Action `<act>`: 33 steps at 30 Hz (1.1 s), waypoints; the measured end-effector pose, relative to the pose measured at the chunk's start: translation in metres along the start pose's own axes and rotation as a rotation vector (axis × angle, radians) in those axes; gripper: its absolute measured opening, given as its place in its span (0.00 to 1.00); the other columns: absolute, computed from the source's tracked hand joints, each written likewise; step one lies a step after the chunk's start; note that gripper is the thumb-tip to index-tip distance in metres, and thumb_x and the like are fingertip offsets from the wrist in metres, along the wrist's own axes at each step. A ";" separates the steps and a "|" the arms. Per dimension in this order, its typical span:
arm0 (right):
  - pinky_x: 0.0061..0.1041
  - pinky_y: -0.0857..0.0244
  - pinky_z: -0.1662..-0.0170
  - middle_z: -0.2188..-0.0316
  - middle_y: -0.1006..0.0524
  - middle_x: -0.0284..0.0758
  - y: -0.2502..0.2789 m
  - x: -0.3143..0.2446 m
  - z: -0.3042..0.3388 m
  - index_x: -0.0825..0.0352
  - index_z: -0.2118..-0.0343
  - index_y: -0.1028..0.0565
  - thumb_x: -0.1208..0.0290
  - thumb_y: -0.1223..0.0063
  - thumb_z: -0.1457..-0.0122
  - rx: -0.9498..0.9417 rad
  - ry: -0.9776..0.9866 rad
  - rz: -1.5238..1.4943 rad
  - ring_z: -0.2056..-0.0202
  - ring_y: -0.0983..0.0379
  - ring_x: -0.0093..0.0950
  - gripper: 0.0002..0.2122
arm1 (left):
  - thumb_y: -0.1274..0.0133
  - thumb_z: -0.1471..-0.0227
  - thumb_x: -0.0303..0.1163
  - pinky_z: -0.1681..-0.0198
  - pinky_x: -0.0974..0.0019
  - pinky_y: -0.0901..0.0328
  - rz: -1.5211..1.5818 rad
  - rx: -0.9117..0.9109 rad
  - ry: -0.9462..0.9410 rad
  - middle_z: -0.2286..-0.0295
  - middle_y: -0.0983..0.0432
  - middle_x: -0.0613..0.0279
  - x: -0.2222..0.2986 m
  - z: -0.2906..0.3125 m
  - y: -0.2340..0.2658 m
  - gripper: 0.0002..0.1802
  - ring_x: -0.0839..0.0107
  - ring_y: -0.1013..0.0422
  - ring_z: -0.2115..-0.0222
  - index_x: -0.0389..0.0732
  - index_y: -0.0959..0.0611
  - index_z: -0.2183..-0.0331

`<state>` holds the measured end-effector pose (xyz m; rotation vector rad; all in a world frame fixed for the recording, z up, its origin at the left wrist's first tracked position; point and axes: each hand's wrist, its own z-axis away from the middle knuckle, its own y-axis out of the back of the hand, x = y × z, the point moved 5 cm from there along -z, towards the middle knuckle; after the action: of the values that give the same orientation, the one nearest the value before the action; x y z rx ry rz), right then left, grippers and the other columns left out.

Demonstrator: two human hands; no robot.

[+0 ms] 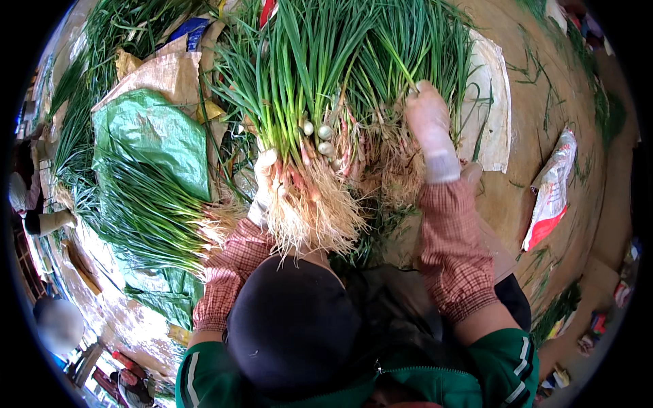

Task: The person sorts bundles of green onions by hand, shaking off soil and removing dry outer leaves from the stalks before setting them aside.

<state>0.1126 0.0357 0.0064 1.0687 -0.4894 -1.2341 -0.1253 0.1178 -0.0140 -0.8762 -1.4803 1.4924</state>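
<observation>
My left hand [264,171], in a pale glove and partly hidden behind stalks and roots, is closed round a thick bunch of green onions [292,115]. Its long leaves point away from me, and pale stringy roots hang toward me. Several round white bulbs [325,147] show at its right side. My right hand [428,112], also gloved, pinches a green onion stalk [408,73] at the right part of the pile. Below that pile lies a mat of brownish roots [401,166]. Checked sleeve covers reach up both my forearms.
Another heap of green onions [146,204] lies at left, beside a green plastic sheet [153,132]. A white sack [490,102] is spread at right, under the leaves' edge. Farther right is a crumpled white-and-red bag [551,187] on the brown floor [510,211]. Other people [58,323] are at far left.
</observation>
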 end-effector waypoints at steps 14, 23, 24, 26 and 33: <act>0.13 0.34 0.68 0.68 0.24 0.32 -0.031 0.044 0.054 0.69 0.53 0.27 0.63 0.56 0.37 0.173 0.018 -1.215 0.71 0.29 0.17 0.16 | 0.47 0.55 0.39 0.48 0.49 0.36 -0.049 -0.017 0.034 0.48 0.38 0.36 -0.013 0.000 -0.002 0.34 0.48 0.33 0.51 0.32 0.33 0.48; 0.25 0.35 0.69 0.74 0.26 0.35 -0.010 0.034 0.005 0.68 0.67 0.28 0.47 0.59 0.38 0.196 0.103 -0.351 0.75 0.30 0.25 0.23 | 0.44 0.58 0.41 0.42 0.42 0.46 -0.074 0.124 0.216 0.43 0.45 0.42 -0.028 0.002 0.007 0.41 0.43 0.43 0.44 0.37 0.38 0.43; 0.23 0.33 0.69 0.70 0.25 0.36 -0.014 0.025 -0.013 0.69 0.62 0.27 0.54 0.57 0.37 0.117 0.047 -0.221 0.75 0.29 0.23 0.19 | 0.44 0.58 0.41 0.42 0.43 0.45 -0.102 0.108 0.215 0.43 0.45 0.41 -0.021 0.003 0.007 0.42 0.44 0.42 0.44 0.37 0.39 0.43; 0.22 0.32 0.69 0.69 0.24 0.37 -0.014 0.027 -0.022 0.70 0.58 0.28 0.59 0.57 0.37 0.033 0.008 -0.304 0.74 0.28 0.22 0.17 | 0.46 0.57 0.42 0.45 0.47 0.41 -0.133 0.072 0.206 0.43 0.45 0.42 -0.018 0.003 0.008 0.43 0.48 0.38 0.47 0.40 0.41 0.41; 0.21 0.32 0.72 0.66 0.24 0.38 -0.012 0.073 -0.002 0.69 0.54 0.28 0.67 0.55 0.37 0.042 0.062 -0.744 0.71 0.28 0.21 0.13 | 0.48 0.54 0.43 0.44 0.49 0.42 -0.024 0.217 0.117 0.43 0.43 0.48 -0.003 0.025 0.016 0.38 0.50 0.39 0.46 0.41 0.37 0.42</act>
<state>0.1314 -0.0304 -0.0215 1.3784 -0.0529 -1.8318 -0.1487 0.1055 -0.0288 -0.7980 -1.2145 1.5241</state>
